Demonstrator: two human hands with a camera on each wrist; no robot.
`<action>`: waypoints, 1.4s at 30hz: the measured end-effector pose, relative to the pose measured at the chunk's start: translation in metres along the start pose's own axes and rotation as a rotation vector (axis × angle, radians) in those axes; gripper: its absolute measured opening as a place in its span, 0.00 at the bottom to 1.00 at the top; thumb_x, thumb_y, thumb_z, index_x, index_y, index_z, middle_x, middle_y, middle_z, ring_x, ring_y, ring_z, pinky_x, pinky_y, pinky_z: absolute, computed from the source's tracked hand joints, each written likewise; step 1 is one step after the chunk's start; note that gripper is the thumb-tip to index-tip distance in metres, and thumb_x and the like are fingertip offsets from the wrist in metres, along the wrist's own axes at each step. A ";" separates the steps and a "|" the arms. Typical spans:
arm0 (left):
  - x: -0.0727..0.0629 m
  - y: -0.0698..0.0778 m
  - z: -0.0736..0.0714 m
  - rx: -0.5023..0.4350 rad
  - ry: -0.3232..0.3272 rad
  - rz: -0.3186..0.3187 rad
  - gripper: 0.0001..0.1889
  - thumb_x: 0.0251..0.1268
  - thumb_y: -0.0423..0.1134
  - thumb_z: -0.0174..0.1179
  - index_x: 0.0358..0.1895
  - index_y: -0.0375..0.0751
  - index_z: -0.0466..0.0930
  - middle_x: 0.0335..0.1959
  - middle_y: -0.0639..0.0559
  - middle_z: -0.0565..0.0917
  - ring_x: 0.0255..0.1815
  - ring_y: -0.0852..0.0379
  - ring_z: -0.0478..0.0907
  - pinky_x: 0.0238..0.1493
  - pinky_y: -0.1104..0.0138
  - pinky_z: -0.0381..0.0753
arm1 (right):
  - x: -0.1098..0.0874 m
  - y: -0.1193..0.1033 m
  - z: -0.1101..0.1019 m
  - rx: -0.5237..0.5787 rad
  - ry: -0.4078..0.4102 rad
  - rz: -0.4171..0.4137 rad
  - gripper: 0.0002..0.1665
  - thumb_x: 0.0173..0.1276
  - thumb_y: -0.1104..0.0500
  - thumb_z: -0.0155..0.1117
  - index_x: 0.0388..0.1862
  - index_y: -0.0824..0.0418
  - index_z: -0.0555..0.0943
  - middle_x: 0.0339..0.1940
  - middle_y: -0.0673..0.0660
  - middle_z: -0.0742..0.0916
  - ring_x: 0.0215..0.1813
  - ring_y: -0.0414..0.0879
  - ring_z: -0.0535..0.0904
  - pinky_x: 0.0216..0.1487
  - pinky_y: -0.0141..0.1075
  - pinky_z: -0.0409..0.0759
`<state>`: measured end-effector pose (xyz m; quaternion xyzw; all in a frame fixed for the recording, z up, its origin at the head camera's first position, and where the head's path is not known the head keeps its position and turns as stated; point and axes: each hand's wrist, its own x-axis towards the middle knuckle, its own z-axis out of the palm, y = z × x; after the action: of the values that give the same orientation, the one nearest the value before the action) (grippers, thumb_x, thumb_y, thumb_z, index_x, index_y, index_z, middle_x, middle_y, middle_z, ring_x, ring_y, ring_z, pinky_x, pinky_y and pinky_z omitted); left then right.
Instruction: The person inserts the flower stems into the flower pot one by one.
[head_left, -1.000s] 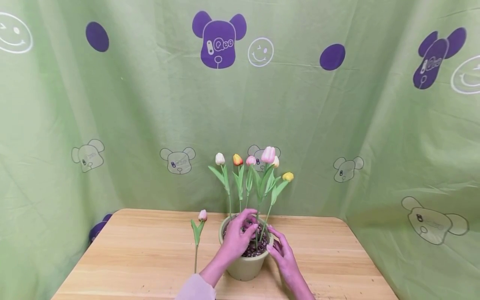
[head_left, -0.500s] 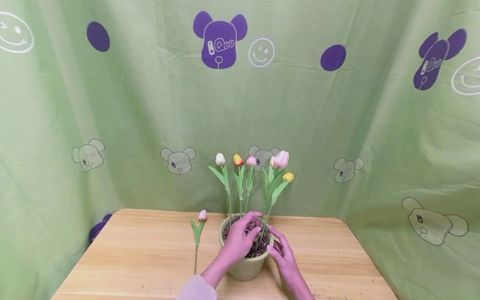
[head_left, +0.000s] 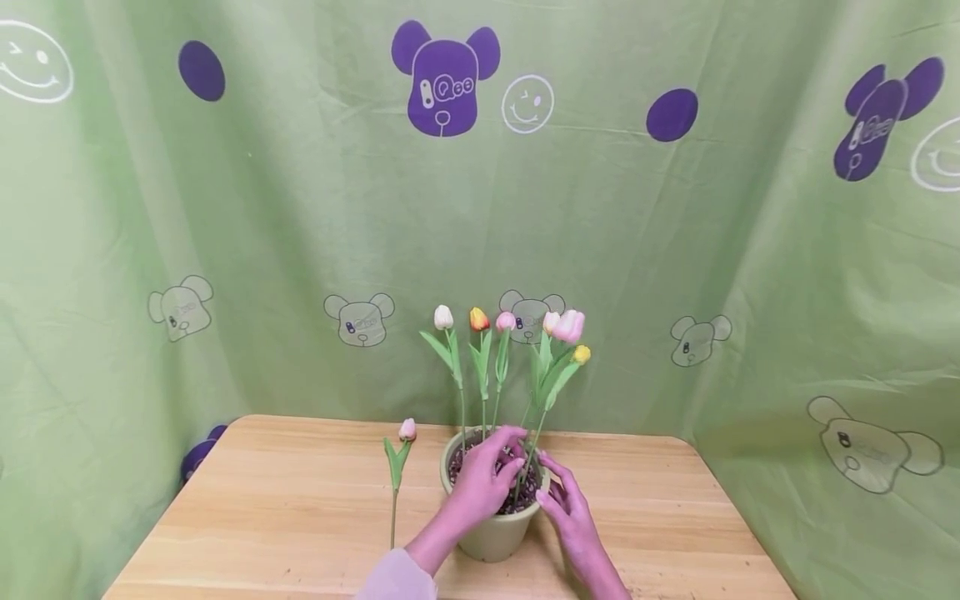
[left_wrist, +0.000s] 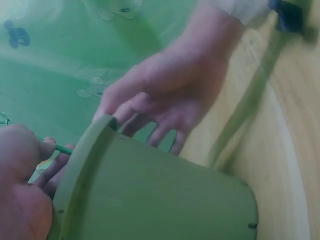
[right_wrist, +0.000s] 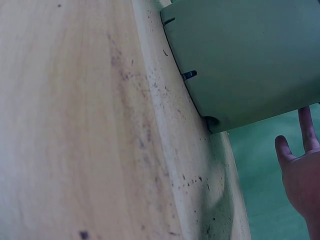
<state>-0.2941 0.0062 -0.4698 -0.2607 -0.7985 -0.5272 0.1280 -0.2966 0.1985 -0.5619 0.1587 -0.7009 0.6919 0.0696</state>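
Observation:
A pale green flowerpot (head_left: pixel 491 542), filled with dark granules, stands on the table with several artificial tulips upright in it. My left hand (head_left: pixel 480 485) reaches over the pot and pinches the stem of the large pink tulip (head_left: pixel 568 326), which leans right. In the left wrist view, that green stem (left_wrist: pixel 64 149) shows between thumb and finger, beside the pot's rim. My right hand (head_left: pixel 576 525) rests against the rim's right side, thumb and index fingertips at the edge. Its other fingers (right_wrist: pixel 306 127) are spread along the pot's outside in the right wrist view.
A pale pink tulip (head_left: pixel 407 430) lies on the wooden table (head_left: pixel 285 500) left of the pot. White, orange-red, pink and yellow tulips (head_left: pixel 581 354) stand close around the hands. Dark specks (right_wrist: pixel 200 178) dot the tabletop, and a green printed curtain (head_left: pixel 300 167) encloses it.
The large pink tulip has tilted to the right, its head going from left of the cream tulip to right of it. My left hand has shifted slightly right; my right hand stays at the rim.

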 end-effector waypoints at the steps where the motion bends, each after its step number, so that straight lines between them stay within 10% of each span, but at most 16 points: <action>1: 0.000 0.000 0.001 0.036 -0.009 0.014 0.22 0.71 0.28 0.60 0.66 0.45 0.76 0.46 0.49 0.85 0.37 0.67 0.81 0.38 0.77 0.85 | 0.000 0.000 0.000 0.002 0.001 0.001 0.33 0.79 0.66 0.54 0.80 0.60 0.62 0.83 0.65 0.62 0.67 0.29 0.75 0.66 0.27 0.75; 27: -0.002 -0.005 0.008 0.305 -0.062 0.085 0.20 0.63 0.26 0.66 0.55 0.48 0.80 0.42 0.52 0.88 0.41 0.65 0.82 0.49 0.73 0.84 | 0.000 0.001 -0.001 0.013 0.009 0.010 0.33 0.78 0.66 0.55 0.80 0.60 0.63 0.77 0.51 0.71 0.66 0.32 0.78 0.66 0.27 0.76; 35: -0.002 -0.003 0.010 0.345 -0.050 0.117 0.20 0.62 0.25 0.67 0.54 0.49 0.81 0.41 0.53 0.88 0.40 0.64 0.83 0.49 0.73 0.85 | 0.003 -0.002 -0.003 -0.015 0.015 0.014 0.32 0.77 0.66 0.56 0.78 0.62 0.64 0.78 0.68 0.68 0.64 0.31 0.79 0.65 0.26 0.76; 42: -0.004 -0.005 0.010 0.298 -0.055 0.101 0.18 0.64 0.27 0.66 0.55 0.47 0.80 0.41 0.53 0.88 0.39 0.67 0.82 0.46 0.75 0.83 | 0.001 -0.001 -0.003 0.000 -0.009 -0.014 0.33 0.78 0.67 0.54 0.80 0.63 0.62 0.79 0.59 0.68 0.66 0.32 0.78 0.67 0.27 0.77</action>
<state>-0.2934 0.0123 -0.4797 -0.2931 -0.8568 -0.3886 0.1699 -0.2977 0.2011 -0.5610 0.1669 -0.7002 0.6905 0.0714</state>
